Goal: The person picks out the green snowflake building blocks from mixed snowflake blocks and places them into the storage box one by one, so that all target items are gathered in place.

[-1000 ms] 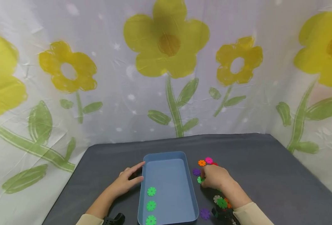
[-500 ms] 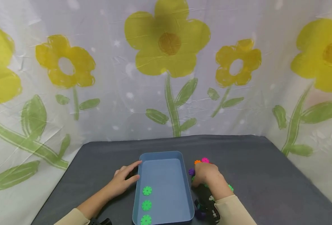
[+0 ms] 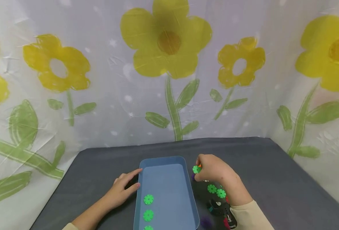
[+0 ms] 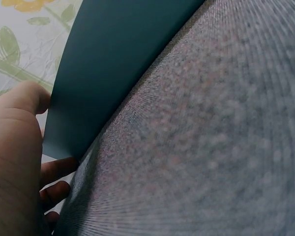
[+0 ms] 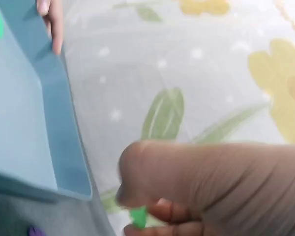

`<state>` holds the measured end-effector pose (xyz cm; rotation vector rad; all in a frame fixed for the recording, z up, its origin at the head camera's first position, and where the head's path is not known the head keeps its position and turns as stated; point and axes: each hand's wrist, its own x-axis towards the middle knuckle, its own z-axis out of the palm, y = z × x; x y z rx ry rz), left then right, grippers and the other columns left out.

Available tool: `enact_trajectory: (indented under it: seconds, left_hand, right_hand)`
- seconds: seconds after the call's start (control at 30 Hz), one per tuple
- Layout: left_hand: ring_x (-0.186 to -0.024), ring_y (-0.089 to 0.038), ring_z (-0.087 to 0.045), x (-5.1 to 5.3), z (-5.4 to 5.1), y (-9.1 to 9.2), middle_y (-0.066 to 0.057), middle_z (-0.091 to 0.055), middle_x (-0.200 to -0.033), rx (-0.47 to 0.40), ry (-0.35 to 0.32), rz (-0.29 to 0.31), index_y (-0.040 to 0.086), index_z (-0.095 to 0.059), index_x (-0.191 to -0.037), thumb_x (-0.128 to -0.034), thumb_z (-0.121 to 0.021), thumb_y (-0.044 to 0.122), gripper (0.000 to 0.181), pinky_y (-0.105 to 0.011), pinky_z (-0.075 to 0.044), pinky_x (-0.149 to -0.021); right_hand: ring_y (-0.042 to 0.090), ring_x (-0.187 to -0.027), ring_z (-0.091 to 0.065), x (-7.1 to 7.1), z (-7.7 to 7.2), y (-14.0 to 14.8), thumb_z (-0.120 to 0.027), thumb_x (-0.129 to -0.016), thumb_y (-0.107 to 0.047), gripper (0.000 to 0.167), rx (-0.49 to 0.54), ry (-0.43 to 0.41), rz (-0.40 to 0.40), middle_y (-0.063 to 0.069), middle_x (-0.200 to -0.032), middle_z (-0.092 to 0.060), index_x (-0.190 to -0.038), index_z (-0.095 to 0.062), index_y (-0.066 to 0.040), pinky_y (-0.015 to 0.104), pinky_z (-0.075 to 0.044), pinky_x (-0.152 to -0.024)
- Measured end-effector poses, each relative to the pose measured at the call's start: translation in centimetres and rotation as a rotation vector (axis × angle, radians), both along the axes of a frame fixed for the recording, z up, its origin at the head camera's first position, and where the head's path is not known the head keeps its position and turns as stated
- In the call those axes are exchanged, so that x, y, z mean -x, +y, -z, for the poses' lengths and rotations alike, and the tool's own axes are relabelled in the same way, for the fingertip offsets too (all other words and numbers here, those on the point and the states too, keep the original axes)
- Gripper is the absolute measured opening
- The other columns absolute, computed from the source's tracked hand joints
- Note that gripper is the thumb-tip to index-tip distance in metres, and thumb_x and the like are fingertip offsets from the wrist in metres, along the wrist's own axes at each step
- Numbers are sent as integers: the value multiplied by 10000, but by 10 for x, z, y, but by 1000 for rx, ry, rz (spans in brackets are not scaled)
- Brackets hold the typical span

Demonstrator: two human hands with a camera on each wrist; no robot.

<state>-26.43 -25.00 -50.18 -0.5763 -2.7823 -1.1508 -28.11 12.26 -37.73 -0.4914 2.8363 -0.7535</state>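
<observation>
A blue rectangular tray (image 3: 169, 183) lies on the dark table in the head view. Along its left side runs a column of green notched plastic discs (image 3: 148, 215). My left hand (image 3: 120, 191) rests its thumb and fingers against the tray's left wall, fingers extended; the left wrist view shows them touching the outside. Right of the tray, my right hand (image 3: 215, 167) pinches a green notched disc (image 3: 196, 169) between thumb and fingers, raised over the loose pieces. That disc (image 5: 138, 216) is partly hidden by the fingers in the right wrist view.
Several loose discs lie right of the tray, including green ones (image 3: 211, 188) and a purple one (image 3: 193, 176) partly behind the hand. A blurred purple piece (image 3: 206, 222) is near the tray's lower right corner. A flowered curtain (image 3: 109, 105) stands behind the table.
My right hand has gone from reaching down among the loose discs to lifting a green disc upward. The left hand stays at the tray's left wall. The head view has shifted slightly.
</observation>
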Motion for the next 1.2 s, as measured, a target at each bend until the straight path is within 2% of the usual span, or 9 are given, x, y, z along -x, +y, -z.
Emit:
enact_trajectory:
  seconds: [0.13, 0.3, 0.57, 0.73, 0.87, 1.0, 1.07, 1.2]
  left_hand:
    - [-1080, -174, -462, 0, -4, -2, 73, -602, -1240, 3, 17, -5, 188, -489, -1550, -1047, -606, 354, 542, -465, -328, -885]
    - [-1078, -166, -467, 0, -5, -3, 67, -606, -1269, 10, 30, 5, 185, -490, -1548, -1048, -607, 354, 541, -479, -331, -900]
    - [-1049, -163, -461, -1, 0, -2, 55, -603, -1275, 1, 19, 9, 185, -484, -1551, -1051, -600, 362, 543, -465, -337, -879]
    - [-1066, -156, -470, 2, 3, -2, 41, -591, -1332, 14, 24, 3, 224, -475, -1559, -1052, -592, 388, 546, -466, -340, -899]
    - [-1096, -159, -478, 3, 6, -3, 1, -564, -1431, 18, 40, 8, 222, -476, -1559, -1056, -588, 370, 536, -464, -343, -895]
    - [-1094, -169, -473, 1, 5, -4, -15, -576, -1419, 6, 36, 12, 213, -483, -1553, -1056, -590, 356, 528, -458, -351, -878]
    - [-1090, -173, -469, 0, 3, -3, -16, -583, -1403, 2, 36, 15, 209, -487, -1550, -1057, -589, 354, 524, -455, -354, -871]
    - [-1099, -185, -473, -2, 1, -3, -26, -585, -1400, -2, 38, 19, 206, -488, -1549, -1057, -589, 353, 523, -470, -353, -882]
  right_hand:
    - [137, -621, -439, -5, -4, -16, -778, -782, -79, 327, 100, 75, -93, 7, -744, -539, -1061, -607, -97, 353, -394, -629]
    - [86, -585, -429, -6, 12, -42, -763, -779, -101, 316, 160, 161, -214, -28, -729, -548, -1049, -600, -110, 294, -395, -594]
    - [22, -607, -465, -8, 57, -76, -833, -762, -206, 298, 50, 140, -379, -133, -692, -521, -981, -634, -168, 234, -423, -597]
    - [24, -645, -464, -6, 73, -80, -827, -801, -160, 257, 56, 104, -449, -97, -722, -534, -1001, -667, -136, 214, -424, -645]
    - [22, -718, -504, -7, 77, -83, -793, -877, -131, 183, 48, 138, -468, -91, -793, -581, -1040, -712, -116, 218, -456, -709]
    - [2, -797, -569, -8, 76, -86, -762, -915, -107, 107, 23, 184, -499, -94, -872, -672, -1020, -781, -106, 203, -484, -766]
    - [4, -833, -585, -9, 74, -87, -733, -922, -83, 144, 8, 206, -539, -78, -920, -694, -1046, -805, -98, 196, -484, -779]
    - [34, -905, -560, -15, 71, -89, -688, -925, -50, 298, -32, 239, -591, -26, -1051, -649, -1212, -766, -80, 201, -468, -804]
